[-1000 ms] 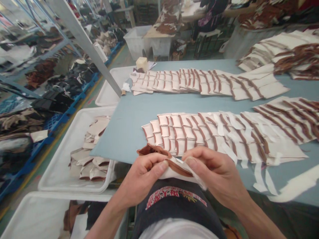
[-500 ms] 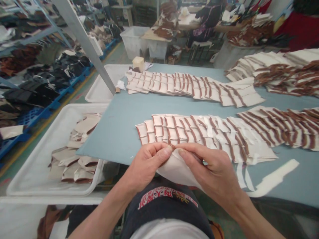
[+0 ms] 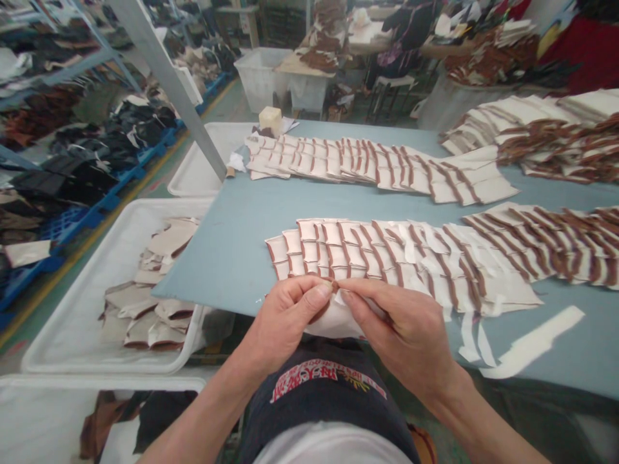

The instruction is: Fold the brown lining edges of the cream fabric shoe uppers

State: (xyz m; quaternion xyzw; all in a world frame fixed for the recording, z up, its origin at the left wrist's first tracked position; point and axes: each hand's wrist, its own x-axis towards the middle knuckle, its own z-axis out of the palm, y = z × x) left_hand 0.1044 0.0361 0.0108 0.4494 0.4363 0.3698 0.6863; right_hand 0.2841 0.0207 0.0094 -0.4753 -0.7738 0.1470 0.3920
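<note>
Between my hands, just over the table's near edge, hangs a cream piece with a brown edge (image 3: 333, 322), perhaps leather or cloth. My left hand (image 3: 294, 309) pinches its upper edge between thumb and forefinger. Close beside it, my right hand (image 3: 396, 322) is closed on the same edge, thumb and forefinger pressed together. The fingers hide most of the brown edge. Directly beyond my hands lies a row of overlapping cream pieces with brown edges (image 3: 338, 248), with white strips (image 3: 471, 338) on and beside it at the right.
A second overlapping row (image 3: 358, 161) lies farther back on the blue-grey table (image 3: 217, 245). More stacks (image 3: 556, 142) fill the right side. A white bin (image 3: 62, 322) with cream pieces stands at the left, near a metal post (image 3: 178, 90). Someone sits behind (image 3: 406, 38).
Less of the cream piece hangs below my hands, and more of its brown edge shows beside my left thumb. Both hands keep their pinch at nearly the same place. The view has shifted slightly.
</note>
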